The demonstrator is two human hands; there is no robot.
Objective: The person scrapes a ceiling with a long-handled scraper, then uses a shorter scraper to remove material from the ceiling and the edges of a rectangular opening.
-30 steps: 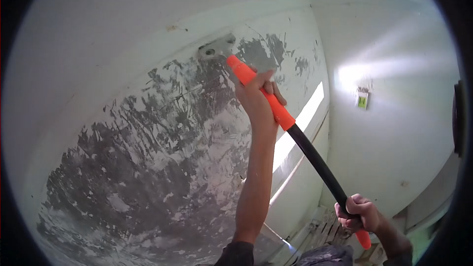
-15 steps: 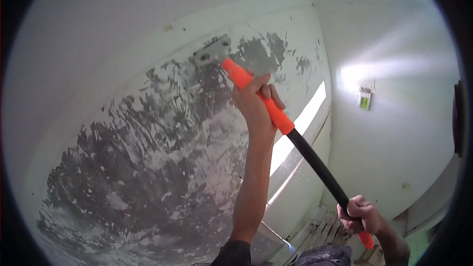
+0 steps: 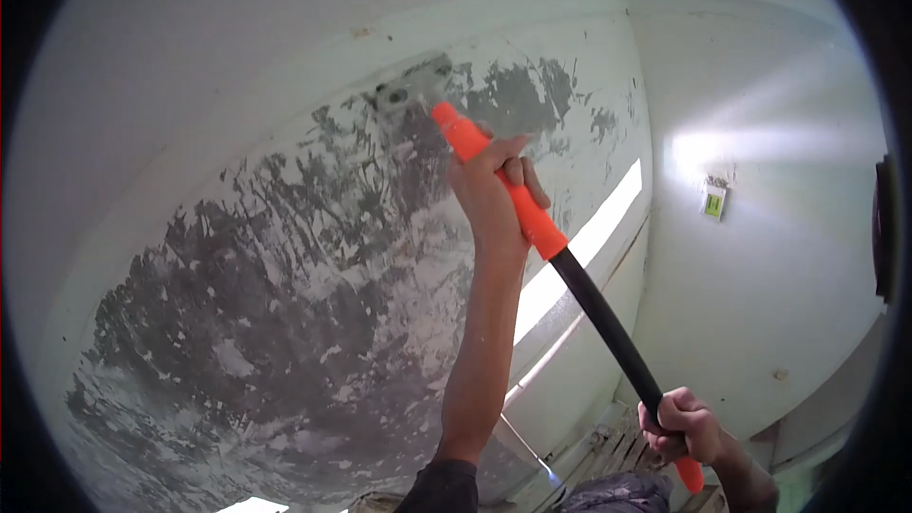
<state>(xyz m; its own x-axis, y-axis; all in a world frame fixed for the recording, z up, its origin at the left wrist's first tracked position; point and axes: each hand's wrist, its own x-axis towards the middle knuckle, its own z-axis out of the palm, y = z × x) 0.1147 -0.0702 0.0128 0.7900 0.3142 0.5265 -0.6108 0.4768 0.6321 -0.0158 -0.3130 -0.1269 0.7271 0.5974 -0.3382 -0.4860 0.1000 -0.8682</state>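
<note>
Head view: left hand (image 3: 492,192) wrapped round orange grip of scraper (image 3: 532,218), fingers (image 3: 518,171) curled tight on it, arm stretched up. Right hand (image 3: 686,426) closed round black pole low down, just above orange end cap. Scraper runs diagonally up-left; its metal blade (image 3: 410,90) lies flat against wall (image 3: 285,275) near the top, at edge of grey scraped patch w/ white paint flecks. Small green switch plate (image 3: 714,201) on side wall, well apart.
</note>
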